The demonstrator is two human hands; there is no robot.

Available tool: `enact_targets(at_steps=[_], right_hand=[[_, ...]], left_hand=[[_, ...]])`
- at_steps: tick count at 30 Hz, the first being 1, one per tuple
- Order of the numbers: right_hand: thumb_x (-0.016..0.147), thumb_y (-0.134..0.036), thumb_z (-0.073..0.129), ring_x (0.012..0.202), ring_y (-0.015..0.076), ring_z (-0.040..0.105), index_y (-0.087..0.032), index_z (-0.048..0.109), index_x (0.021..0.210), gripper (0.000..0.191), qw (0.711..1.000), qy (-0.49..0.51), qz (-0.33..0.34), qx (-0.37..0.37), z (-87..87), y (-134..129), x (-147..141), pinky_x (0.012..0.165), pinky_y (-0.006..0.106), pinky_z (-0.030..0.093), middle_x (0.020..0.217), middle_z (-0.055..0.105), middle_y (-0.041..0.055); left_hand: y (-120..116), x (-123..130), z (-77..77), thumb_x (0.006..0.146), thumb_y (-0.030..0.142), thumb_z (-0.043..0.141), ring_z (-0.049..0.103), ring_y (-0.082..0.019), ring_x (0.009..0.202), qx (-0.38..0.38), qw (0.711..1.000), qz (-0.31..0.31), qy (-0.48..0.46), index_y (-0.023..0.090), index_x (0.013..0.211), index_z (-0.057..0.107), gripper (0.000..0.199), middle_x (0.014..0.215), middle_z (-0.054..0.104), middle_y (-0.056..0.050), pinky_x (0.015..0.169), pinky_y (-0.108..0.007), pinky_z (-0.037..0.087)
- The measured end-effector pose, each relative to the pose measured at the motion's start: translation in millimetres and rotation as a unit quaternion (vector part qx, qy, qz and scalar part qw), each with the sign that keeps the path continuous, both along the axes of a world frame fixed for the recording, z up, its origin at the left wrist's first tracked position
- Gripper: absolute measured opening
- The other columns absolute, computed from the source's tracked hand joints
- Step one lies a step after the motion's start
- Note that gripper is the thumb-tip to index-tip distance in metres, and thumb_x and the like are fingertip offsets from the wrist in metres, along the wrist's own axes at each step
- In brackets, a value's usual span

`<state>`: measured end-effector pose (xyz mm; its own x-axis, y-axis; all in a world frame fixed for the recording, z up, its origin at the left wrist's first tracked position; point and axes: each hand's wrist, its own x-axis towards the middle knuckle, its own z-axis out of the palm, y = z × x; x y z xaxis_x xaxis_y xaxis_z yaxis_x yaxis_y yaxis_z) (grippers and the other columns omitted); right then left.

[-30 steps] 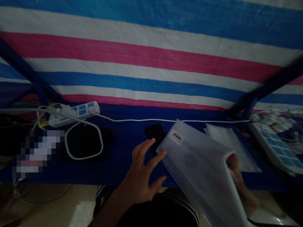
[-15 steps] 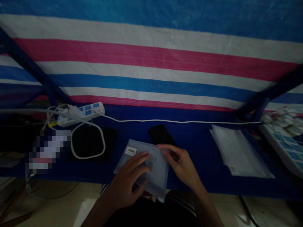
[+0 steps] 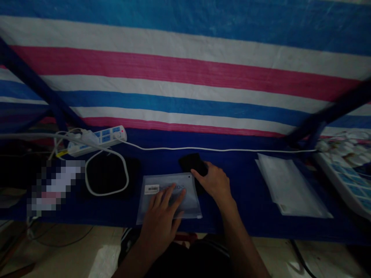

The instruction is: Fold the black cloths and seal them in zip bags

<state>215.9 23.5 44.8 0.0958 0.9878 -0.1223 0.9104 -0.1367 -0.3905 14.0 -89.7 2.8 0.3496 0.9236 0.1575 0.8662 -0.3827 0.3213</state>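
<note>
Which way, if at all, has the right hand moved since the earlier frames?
Yes: the right hand has moved left, toward the white power strip, and now rests at the black flat object.

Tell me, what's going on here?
A person is working at a table with a dark blue cover. Their left hand lies spread on a frosted plastic bag with a barcode label, and their right hand touches a flat black item just beyond it. A stack of similar plastic bags lies off to the right, and a white power strip sits at the far edge of the table.
</note>
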Motion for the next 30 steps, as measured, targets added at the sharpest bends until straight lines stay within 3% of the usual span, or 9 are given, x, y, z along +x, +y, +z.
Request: enact_targets(at_steps=[5,10,20,24,27,30], right_hand=[[0.089,-0.061,0.065,0.107,0.0407,0.074,-0.016,0.074,0.115,0.053,0.998,0.028,0.026,-0.044,-1.7,12,3,0.081,0.045,0.056,0.109,0.078,0.0210],[0.091,-0.047,0.066,0.095,0.0322,0.076,-0.018,0.074,0.108,0.034,0.995,0.091,0.026,0.022,-13.1,26,30,0.077,0.037,0.055,0.101,0.079,0.0135],[0.083,-0.051,0.073,0.094,0.0323,0.075,-0.015,0.074,0.112,0.045,0.980,0.188,0.029,0.051,-10.5,66,88,0.078,0.039,0.056,0.105,0.080,0.0143],[0.076,-0.056,0.078,0.091,0.0313,0.075,-0.016,0.073,0.108,0.052,0.930,0.362,0.056,0.039,-13.1,85,90,0.078,0.041,0.058,0.105,0.079,0.0130],[0.070,-0.058,0.081,0.098,0.0315,0.075,-0.018,0.072,0.111,0.059,0.873,0.485,0.013,0.058,-21.9,90,81,0.084,0.042,0.059,0.111,0.079,0.0117],[0.069,-0.061,0.082,0.108,0.0313,0.073,-0.020,0.072,0.114,0.061,0.846,0.524,-0.023,0.092,-31.3,86,71,0.092,0.043,0.059,0.118,0.079,0.0099]], left_hand=[[3,4,6.1,0.094,0.029,0.064,0.052,-0.037,0.128,-0.012,1.000,0.013,0.009,0.035,0.156,0.047,0.065,0.153,0.052,-0.012,0.108,-0.062,0.045],[9,6,13.6,0.094,0.033,0.064,0.054,-0.040,0.127,-0.048,0.999,0.007,0.023,0.033,0.156,0.047,0.064,0.147,0.055,-0.016,0.103,-0.063,0.047],[49,21,27.7,0.093,0.045,0.060,0.059,-0.044,0.131,-0.107,0.992,0.039,0.048,0.011,0.158,0.039,0.077,0.159,0.042,-0.026,0.091,-0.052,0.058],[71,27,35.5,0.095,0.045,0.057,0.064,-0.041,0.125,-0.111,0.992,0.042,0.029,0.007,0.155,0.041,0.072,0.160,0.040,-0.027,0.093,-0.049,0.058],[83,28,40.6,0.095,0.041,0.058,0.069,-0.037,0.116,-0.125,0.991,0.041,0.010,0.012,0.153,0.043,0.066,0.155,0.046,-0.022,0.084,-0.044,0.058],[90,25,38.6,0.093,0.036,0.060,0.071,-0.027,0.101,-0.132,0.990,0.033,-0.036,0.020,0.137,0.056,0.046,0.141,0.057,-0.014,0.076,-0.035,0.054]])
